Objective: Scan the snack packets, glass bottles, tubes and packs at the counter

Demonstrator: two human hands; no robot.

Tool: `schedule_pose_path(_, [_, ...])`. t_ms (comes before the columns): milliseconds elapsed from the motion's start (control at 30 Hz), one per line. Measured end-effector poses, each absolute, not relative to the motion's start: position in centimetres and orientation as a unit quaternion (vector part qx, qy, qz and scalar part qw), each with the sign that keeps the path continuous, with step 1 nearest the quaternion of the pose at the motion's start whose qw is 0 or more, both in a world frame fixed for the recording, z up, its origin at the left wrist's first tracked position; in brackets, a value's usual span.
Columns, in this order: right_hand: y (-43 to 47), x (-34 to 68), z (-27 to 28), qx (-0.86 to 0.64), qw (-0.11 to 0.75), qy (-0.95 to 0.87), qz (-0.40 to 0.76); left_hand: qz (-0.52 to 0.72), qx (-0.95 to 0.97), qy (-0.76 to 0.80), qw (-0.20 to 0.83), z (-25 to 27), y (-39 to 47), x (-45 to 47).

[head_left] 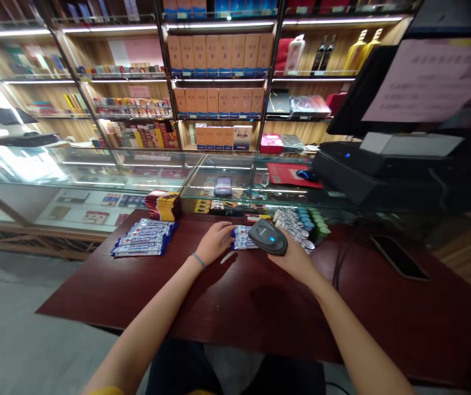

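Observation:
My right hand (297,260) is wrapped round a black handheld barcode scanner (267,237) with a blue light on top. The scanner hovers over blue-and-white packets (241,237) on the dark red tabletop, covering part of them. At the left edge of these packets is my left hand (216,242), a band on its wrist, its fingers curled onto the edge. Farther left lies a fanned row of similar blue-and-white packets (143,238). Behind that row stands a stack of yellow-and-red packs (162,206). Silver-topped cans or tubs (293,222) stand in rows just beyond the scanner.
A phone (400,257) lies on the tabletop (219,307) at right. Beyond is a glass display counter (157,164) bearing a small device (223,186), a red mat (287,174) and a mouse (306,175). A monitor (363,88) rises at right; stocked shelves (219,82) line the wall.

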State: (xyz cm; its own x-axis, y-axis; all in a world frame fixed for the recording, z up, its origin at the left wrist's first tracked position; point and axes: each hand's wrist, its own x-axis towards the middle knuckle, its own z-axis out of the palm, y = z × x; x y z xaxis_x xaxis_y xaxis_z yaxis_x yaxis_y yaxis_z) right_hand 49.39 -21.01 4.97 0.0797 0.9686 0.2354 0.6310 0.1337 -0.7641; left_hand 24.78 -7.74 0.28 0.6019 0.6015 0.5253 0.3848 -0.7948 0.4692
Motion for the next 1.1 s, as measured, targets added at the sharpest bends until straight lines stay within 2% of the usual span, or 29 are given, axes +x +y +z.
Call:
schedule_pose_path(333, [-24.1, 54.5, 4.5, -0.663, 0.404, -0.601, 0.188, 0.273, 0.925, 0.235, 0.122, -1.8, -9.1, 31.9])
schedule_pose_path(667, [-24.6, 55.2, 4.2, -0.661, 0.413, -0.595, 0.197, 0.181, 0.949, 0.251, 0.068, -2.4, -9.9, 33.0])
schedule_pose_path(767, [-24.5, 54.7, 4.6, -0.654, 0.418, -0.598, 0.200, 0.194, 0.937, 0.275, 0.092, -1.6, -10.3, 32.6])
schedule_pose_path(900, [-24.2, 53.9, 4.8, -0.645, 0.438, -0.594, 0.199, 0.302, 0.859, 0.358, 0.207, -0.4, -9.9, 30.7])
schedule_pose_path(1100, [-23.1, 51.9, 4.5, -0.621, 0.453, -0.606, 0.205, 0.338, 0.594, 0.365, 0.632, 0.5, -8.9, 25.9])
